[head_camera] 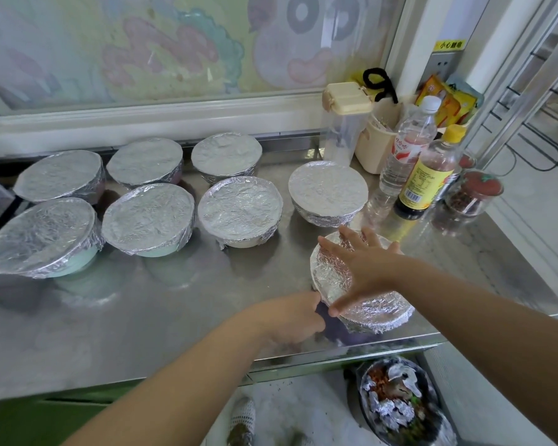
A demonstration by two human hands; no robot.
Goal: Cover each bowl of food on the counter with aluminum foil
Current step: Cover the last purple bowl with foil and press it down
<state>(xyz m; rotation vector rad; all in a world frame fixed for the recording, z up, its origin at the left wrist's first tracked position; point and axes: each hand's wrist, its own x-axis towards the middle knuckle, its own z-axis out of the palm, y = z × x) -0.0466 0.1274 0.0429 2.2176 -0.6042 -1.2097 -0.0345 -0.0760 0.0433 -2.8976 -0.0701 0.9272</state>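
I see the dark bowl directly under my right hand, its foil crinkled flat across the top and crimped down round the rim. My left hand is against its left wall. Just beyond the right fingertips stands a second foil-capped bowl. Well left of both hands, six more wrapped bowls sit upright in a near row and a far row of three.

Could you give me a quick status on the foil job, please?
Hands: right hand flat on crinkled silver foil of near dark purple bowl; left hand holds its side. Seven other foil-covered bowls behind. Nothing blocking.
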